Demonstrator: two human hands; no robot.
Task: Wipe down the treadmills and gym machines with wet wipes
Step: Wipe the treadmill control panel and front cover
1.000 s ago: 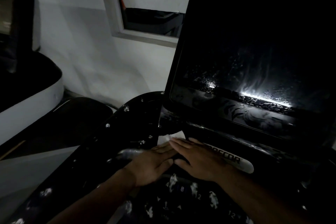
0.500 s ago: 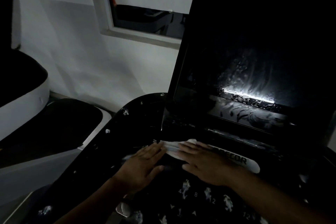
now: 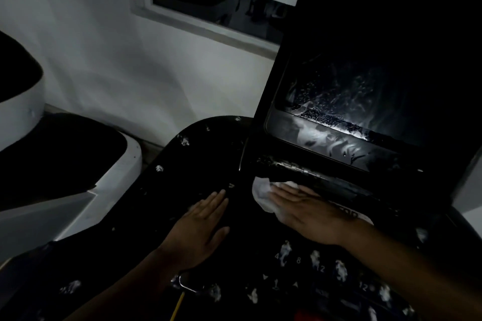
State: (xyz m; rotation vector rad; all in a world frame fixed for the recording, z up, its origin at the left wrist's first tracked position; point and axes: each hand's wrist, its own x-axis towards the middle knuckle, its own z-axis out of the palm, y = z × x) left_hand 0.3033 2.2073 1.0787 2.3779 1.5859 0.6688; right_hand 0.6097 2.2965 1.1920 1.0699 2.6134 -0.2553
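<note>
A black treadmill console [image 3: 198, 164] fills the lower middle, speckled with white foam spots. Its tilted screen [image 3: 365, 101] rises at the right, streaked with wet smears. A white wet wipe [image 3: 262, 191] lies on the ledge just below the screen. My right hand [image 3: 310, 212] presses flat on the wipe, fingers straight and pointing left. My left hand [image 3: 202, 227] rests flat on the console's left wing, fingers straight, a short gap away from the wipe. Number keys [image 3: 298, 260] show below my right hand.
A second machine with a white shell [image 3: 114, 172] stands at the left, close to the console. A pale wall [image 3: 109, 55] and a window frame [image 3: 208, 26] lie behind. The room is dim.
My hands, which lay side by side on the wipe, have parted. The left hand has slid left off the wipe. The right hand stays on it.
</note>
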